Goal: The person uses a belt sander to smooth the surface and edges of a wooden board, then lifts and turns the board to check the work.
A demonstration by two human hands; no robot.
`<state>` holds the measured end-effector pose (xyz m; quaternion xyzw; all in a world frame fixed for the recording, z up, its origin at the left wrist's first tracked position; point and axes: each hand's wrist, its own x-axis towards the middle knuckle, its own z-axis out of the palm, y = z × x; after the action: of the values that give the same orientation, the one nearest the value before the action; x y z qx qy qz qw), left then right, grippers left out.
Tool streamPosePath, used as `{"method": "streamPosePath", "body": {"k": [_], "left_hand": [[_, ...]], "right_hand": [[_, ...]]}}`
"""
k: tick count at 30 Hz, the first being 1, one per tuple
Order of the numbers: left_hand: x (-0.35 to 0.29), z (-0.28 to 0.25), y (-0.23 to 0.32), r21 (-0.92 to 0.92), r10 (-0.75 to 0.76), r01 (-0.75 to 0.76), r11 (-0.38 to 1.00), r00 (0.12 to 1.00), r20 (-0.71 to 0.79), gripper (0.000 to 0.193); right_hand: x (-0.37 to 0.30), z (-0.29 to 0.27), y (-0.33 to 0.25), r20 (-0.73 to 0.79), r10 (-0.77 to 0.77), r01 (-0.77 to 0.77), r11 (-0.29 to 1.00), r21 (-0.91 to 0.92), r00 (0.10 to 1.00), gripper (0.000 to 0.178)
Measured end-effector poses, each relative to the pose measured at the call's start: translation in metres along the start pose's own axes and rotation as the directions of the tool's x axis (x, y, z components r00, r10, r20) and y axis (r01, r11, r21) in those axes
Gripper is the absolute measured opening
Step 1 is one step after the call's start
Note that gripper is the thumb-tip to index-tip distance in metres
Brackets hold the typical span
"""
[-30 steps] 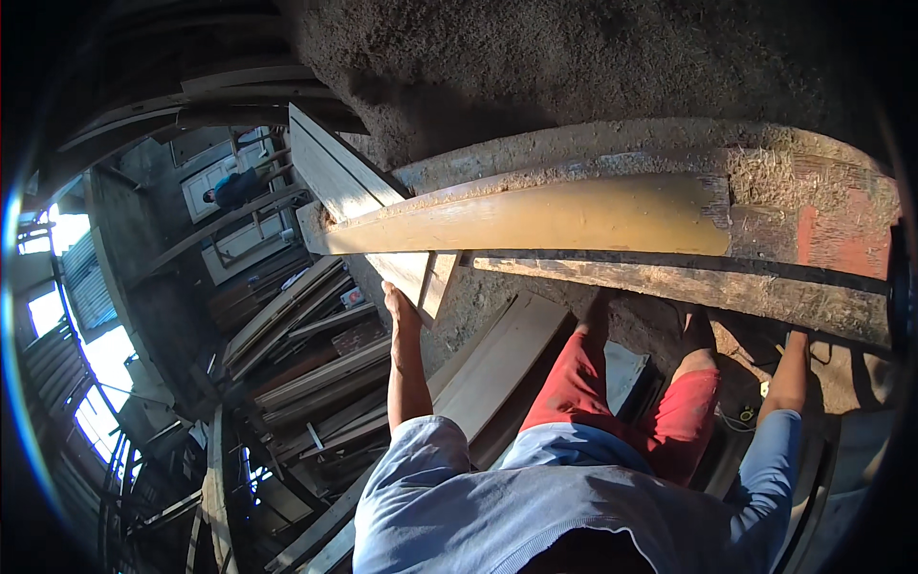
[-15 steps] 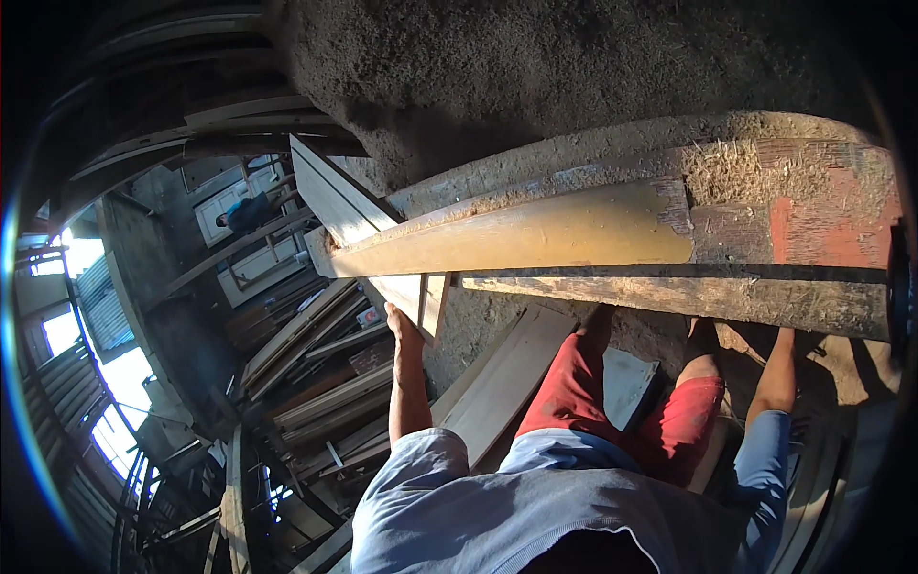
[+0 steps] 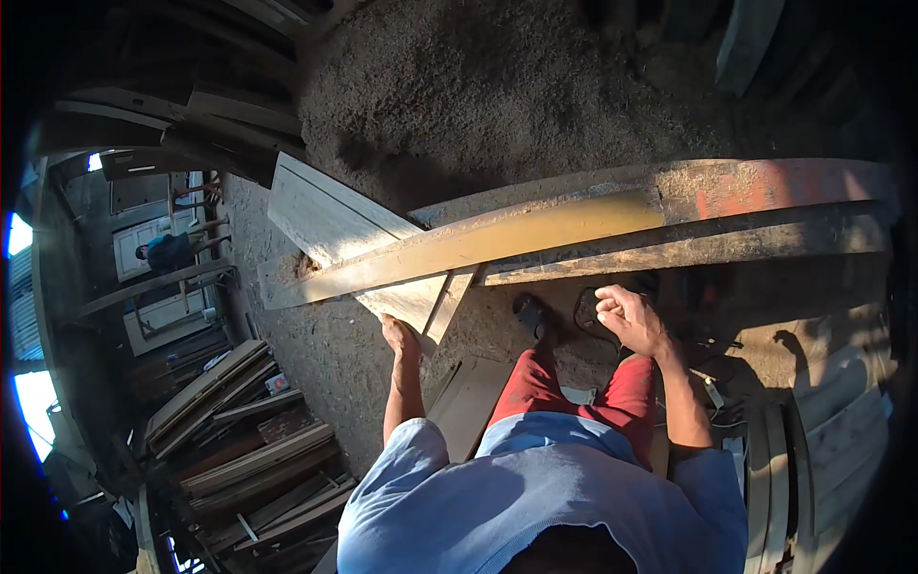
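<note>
A pale wooden board [image 3: 335,212] with a dark lengthwise gap or groove lies slantwise beneath a long yellow-brown beam [image 3: 535,230]. My left hand [image 3: 400,335] grips the board's near edge, its fingers partly hidden by the wood. In front of my red shorts, my right hand [image 3: 631,320] is raised near the beam's near side. Its fingers are loosely curled and apart, with nothing visible in them.
Sawdust [image 3: 478,105] is heaped beyond the beam. A rough timber [image 3: 688,251] runs along its near side. Stacked planks [image 3: 258,459] lie at lower left, more boards [image 3: 775,478] at lower right. Another person [image 3: 172,251] is far left.
My right hand has come up and left from the far right side to in front of my body. The left hand stays at the board's edge. The whole view has shifted.
</note>
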<state>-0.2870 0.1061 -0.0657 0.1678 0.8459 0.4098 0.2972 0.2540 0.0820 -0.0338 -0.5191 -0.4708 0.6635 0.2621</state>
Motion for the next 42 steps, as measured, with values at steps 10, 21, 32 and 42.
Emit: {"method": "streamPosePath", "body": {"k": [10,21,32,42], "left_hand": [[-0.021,0.030,-0.001,-0.260,0.187,-0.158,0.953,0.978,0.092,0.055],[0.014,0.024,-0.022,-0.216,0.209,-0.179,0.960,0.970,0.125,0.049],[-0.078,0.054,-0.029,-0.040,0.053,-0.056,0.998,0.996,-0.069,0.063],[-0.110,0.040,-0.005,-0.183,-0.194,0.297,0.937,0.880,0.434,0.042]], "right_hand": [[0.095,0.013,-0.104,-0.292,-0.279,-0.206,0.301,-0.931,0.915,0.097],[0.068,0.045,-0.117,-0.331,-0.138,-0.291,0.252,-0.923,0.933,0.080],[0.115,0.029,-0.136,-0.198,-0.227,-0.136,0.263,-0.955,0.953,0.058],[0.031,0.092,-0.075,-0.222,0.260,-0.342,0.692,-0.636,0.940,0.024]]}}
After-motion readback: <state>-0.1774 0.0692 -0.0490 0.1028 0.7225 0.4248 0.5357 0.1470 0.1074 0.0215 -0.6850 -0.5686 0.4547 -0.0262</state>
